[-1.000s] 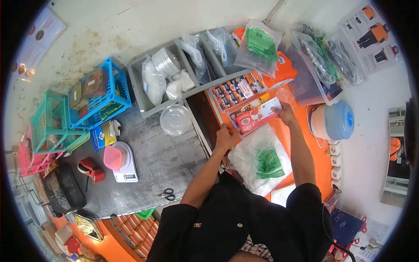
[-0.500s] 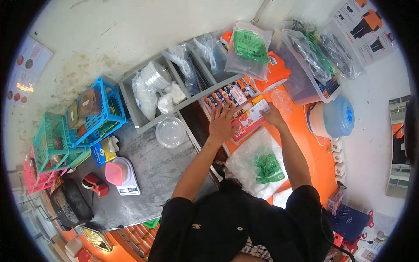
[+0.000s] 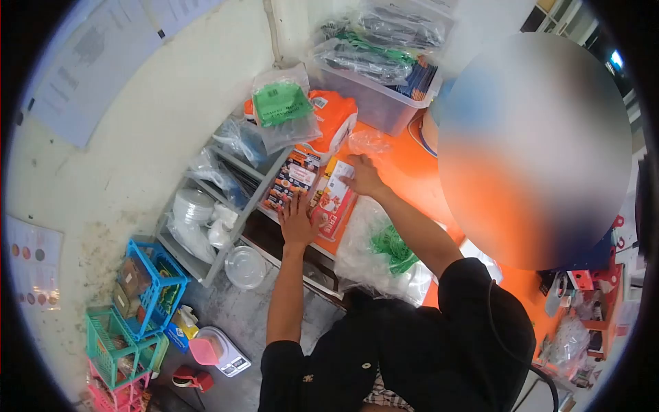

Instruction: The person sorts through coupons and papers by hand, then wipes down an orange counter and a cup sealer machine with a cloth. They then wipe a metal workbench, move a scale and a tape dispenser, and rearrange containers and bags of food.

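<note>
My left hand [image 3: 297,220] lies with its fingers spread over the lower end of a stack of dark printed flyers [image 3: 292,180], beside a red and white leaflet [image 3: 331,207] marked FREE. At the upper right end of that leaflet is my right hand [image 3: 364,175], its fingers apart and resting on the leaflet's corner. Both papers lie side by side on the orange table [image 3: 405,161]. Nearer my body, a clear plastic bag [image 3: 357,237] with green bundled material [image 3: 392,248] touches the leaflet's side.
A grey divided tray [image 3: 237,230] with wrapped lids and cutlery stands left of the flyers. Behind are an orange bag [image 3: 334,117] and a clear bin [image 3: 377,106]. A scale [image 3: 233,357] and baskets [image 3: 147,288] stand lower left. A blurred area covers the right.
The view has turned to the right, so tray and baskets appear further left and lower. Both hands remain at the printed papers, the right one still at the leaflet's far end.
</note>
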Available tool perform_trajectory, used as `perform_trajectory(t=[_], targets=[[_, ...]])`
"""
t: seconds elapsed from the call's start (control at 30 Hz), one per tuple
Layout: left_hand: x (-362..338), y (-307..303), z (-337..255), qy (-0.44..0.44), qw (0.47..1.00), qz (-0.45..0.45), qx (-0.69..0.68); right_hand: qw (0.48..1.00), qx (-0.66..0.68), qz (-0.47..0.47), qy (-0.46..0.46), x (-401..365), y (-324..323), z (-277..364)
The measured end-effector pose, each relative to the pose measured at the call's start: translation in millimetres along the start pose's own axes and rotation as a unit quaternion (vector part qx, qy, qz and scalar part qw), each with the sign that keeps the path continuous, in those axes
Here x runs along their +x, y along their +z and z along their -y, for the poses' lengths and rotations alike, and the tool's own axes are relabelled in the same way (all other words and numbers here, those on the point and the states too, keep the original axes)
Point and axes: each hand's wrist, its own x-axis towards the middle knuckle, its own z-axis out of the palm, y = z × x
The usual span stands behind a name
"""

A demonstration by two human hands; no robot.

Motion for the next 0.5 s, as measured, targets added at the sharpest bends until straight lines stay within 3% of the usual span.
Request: perform_trajectory(t=[0.03,0.13,0.17,0.23,0.27,0.33,0.4,0.47,0.5], targets=[[-1,2,6,0.004,1.000,-0.008,0.009,1.000,0.006,-0.009,-0.006,-7,-10,6],[-9,3,-4,0.022,0.992,-0.094,-0.077,0.966,-0.155,-0.203,0.033,-26,-40,8],[-13,0,-16,0.025,0.993,-0.088,-0.075,0.966,-0.152,-0.203,0.040,-18,-33,-19],[-19,-6,-39,0.061,0.969,-0.153,-0.183,0.994,0.069,-0.083,0.021,16,-4,-90],[-26,-20,-62,0.042,0.950,-0.151,-0.270,0.994,0.069,-0.082,0.019,10,-13,-79],[-39,-27,-88,0.029,0.933,-0.166,-0.317,0.943,0.227,-0.240,-0.033,-27,-39,-30],[-44,-37,-109,0.016,0.914,-0.190,-0.359,0.937,0.300,-0.144,-0.103,-74,-39,13],[-46,-48,-123,0.081,0.902,-0.255,-0.338,0.912,0.309,0.042,-0.265,-115,-48,56],[-51,-40,-119,0.078,0.902,-0.257,-0.337,0.911,0.310,0.046,-0.267,-126,-52,69]])
